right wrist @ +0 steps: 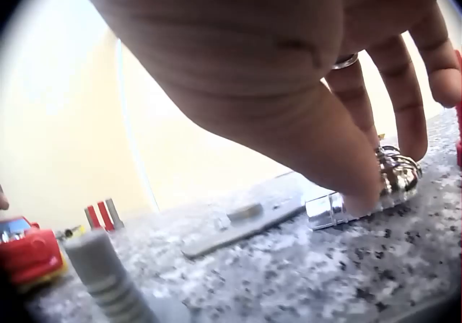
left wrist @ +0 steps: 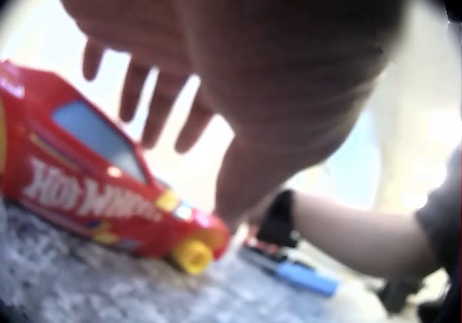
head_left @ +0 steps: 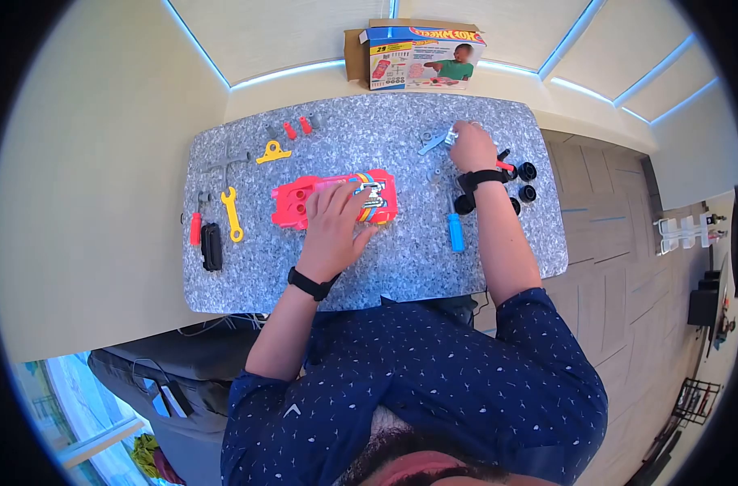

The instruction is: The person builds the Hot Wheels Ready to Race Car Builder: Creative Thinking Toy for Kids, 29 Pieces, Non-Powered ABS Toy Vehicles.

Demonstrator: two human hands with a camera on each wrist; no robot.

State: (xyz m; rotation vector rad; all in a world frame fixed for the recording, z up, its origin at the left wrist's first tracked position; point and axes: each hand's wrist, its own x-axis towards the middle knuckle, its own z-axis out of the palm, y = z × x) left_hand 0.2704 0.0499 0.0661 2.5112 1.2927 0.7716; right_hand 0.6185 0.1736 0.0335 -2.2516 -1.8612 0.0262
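A red toy car point(head_left: 286, 214) with yellow and blue stripes lies near the middle of the table. Over it is my left hand point(head_left: 330, 233), fingers extended across the roof and thumb apart. Hot Wheels lettering runs along the car's side in the left wrist view, where a yellow hub point(left wrist: 192, 256) shows bare. At the far right of the table, my right hand point(head_left: 472, 151) pinches a shiny chrome toy engine piece point(right wrist: 399, 177) between thumb and fingers, low at the tabletop. Beside that piece lies a flat grey part point(right wrist: 249, 230).
Black wheels point(head_left: 528, 193) and a blue-handled screwdriver point(head_left: 455, 233) are close to my right forearm. On the left lie a yellow wrench point(head_left: 232, 214), a grey cross-shaped part point(head_left: 227, 162), a red-handled tool point(head_left: 195, 229) and a black part point(head_left: 211, 247). A toy box point(head_left: 421, 58) stands behind the table.
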